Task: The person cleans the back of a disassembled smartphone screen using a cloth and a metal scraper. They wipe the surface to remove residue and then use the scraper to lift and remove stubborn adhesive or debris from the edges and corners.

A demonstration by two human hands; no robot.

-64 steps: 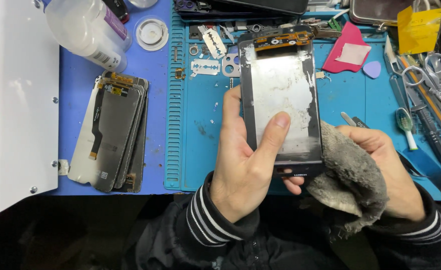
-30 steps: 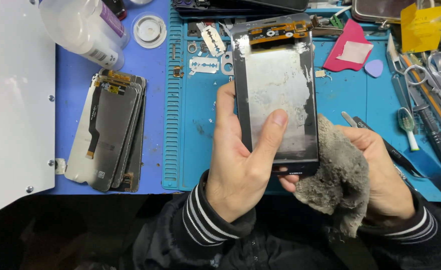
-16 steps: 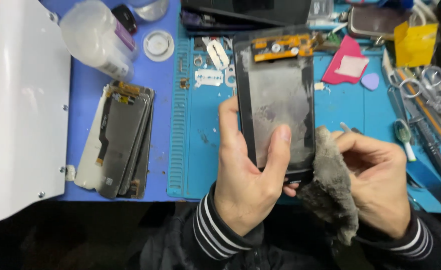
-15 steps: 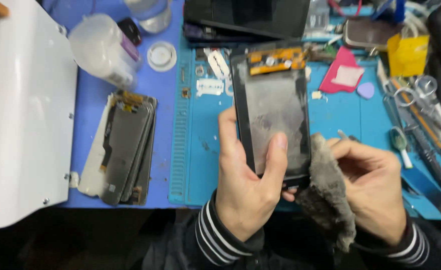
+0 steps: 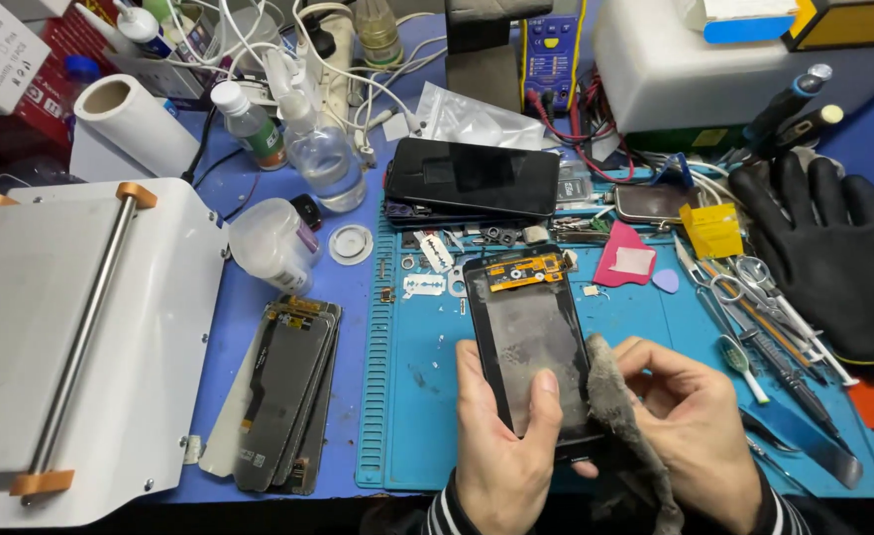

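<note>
Looking down on a crowded blue surface (image 5: 259, 327): a teal work mat (image 5: 655, 327) in the middle, a white machine with a metal bar (image 5: 70, 337) at left, a stack of dark display panels (image 5: 283, 396) beside the mat, bottles and white cables along the back, a dark phone (image 5: 472, 178) lying flat above the mat, a black glove (image 5: 838, 253) at right, tweezers and scissors (image 5: 764, 297) near it.

I hold the phone screen panel (image 5: 531, 332) over the mat, low in the middle. Its long axis runs away from me, tilted slightly left at the top; the end with the orange flex strip points toward the back of the surface, the smudged inner face up.

My left hand (image 5: 501, 451) is wrapped around the panel's lower half, thumb pressed on its face. My right hand (image 5: 690, 426) has its fingers clenched on a grey cloth (image 5: 620, 426), which touches the panel's right edge.

Compared with half a second ago, the view has tipped up: the back of the surface now shows, and the cloth sits higher against the panel's edge.
</note>
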